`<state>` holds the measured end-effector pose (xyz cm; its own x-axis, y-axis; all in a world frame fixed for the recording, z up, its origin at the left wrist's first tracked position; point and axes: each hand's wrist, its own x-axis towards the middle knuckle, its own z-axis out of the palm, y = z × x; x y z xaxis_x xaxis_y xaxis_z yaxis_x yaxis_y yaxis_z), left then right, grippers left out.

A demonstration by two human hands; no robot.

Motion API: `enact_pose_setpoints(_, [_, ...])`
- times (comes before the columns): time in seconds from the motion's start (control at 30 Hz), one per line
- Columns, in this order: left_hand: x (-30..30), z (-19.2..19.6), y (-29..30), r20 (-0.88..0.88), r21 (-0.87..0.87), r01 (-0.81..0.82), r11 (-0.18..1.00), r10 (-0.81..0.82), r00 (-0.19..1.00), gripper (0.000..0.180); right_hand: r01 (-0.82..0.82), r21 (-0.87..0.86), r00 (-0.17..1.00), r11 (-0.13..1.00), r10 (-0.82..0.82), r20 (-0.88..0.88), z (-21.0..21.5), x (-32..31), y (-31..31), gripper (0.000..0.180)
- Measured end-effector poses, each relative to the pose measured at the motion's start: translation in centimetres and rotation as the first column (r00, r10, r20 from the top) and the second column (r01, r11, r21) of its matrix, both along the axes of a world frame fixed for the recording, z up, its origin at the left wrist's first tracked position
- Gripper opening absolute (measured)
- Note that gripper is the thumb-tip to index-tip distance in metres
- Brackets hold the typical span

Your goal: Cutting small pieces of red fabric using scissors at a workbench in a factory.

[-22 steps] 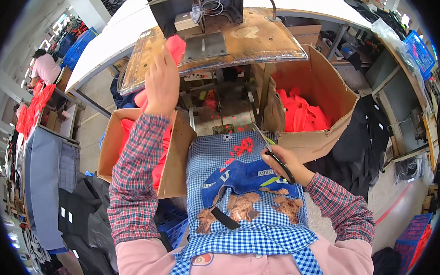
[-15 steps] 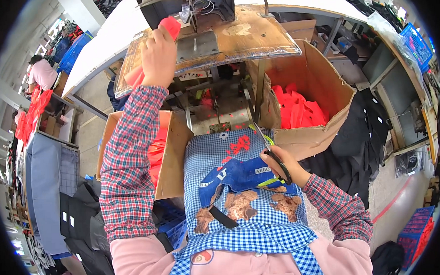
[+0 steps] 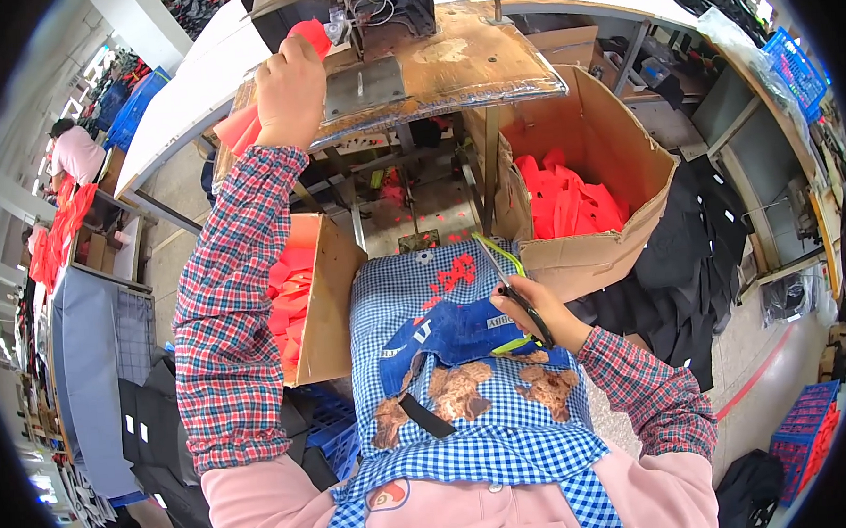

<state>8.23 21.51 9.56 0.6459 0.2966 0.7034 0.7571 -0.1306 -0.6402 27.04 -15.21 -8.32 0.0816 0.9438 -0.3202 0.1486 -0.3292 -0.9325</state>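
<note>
My left hand (image 3: 291,89) is raised at the worn wooden machine table (image 3: 461,59), closed round a red piece of cloth (image 3: 313,37). One end of the cloth sticks out above my fingers beside the metal plate (image 3: 366,87), and the other hangs out below the palm. Over my lap, my right hand (image 3: 550,315) grips scissors (image 3: 531,318) with dark handles, blades pointing up and away from me. Several red scraps (image 3: 456,274) lie on my blue checked apron (image 3: 387,294), near the scissors.
The dark machine head (image 3: 402,10) stands behind the plate. Cardboard boxes of red cloth flank my lap, one at the right (image 3: 621,251) and one at the left (image 3: 335,296). Dark cloth pieces (image 3: 668,253) lie heaped at right. A person (image 3: 78,152) is at far left.
The view has shifted slightly. My left hand has moved a little farther over the table, and the cloth's lower end looks more spread out. My right hand keeps its grip on the scissors.
</note>
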Motion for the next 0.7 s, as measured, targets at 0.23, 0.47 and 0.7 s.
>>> enact_pose_setpoints(0.23, [0.1,0.1,-0.7,0.006,-0.069,0.004,0.998,-0.004,1.000,0.033,-0.005,-0.031,1.000,1.000,0.005,-0.001,0.1,0.0,0.0,0.020])
enact_pose_setpoints(0.47, [0.1,-0.1,-1.1,0.082,-0.106,0.043,0.993,-0.035,0.996,0.033,0.002,-0.028,1.000,1.000,-0.002,0.010,-0.2,0.1,-0.2,0.032])
enact_pose_setpoints(0.7, [-0.2,-0.4,-1.1,0.115,-0.135,0.044,0.990,-0.028,0.993,0.034,0.001,-0.047,1.000,0.999,0.000,0.025,-0.3,0.2,-0.2,0.032])
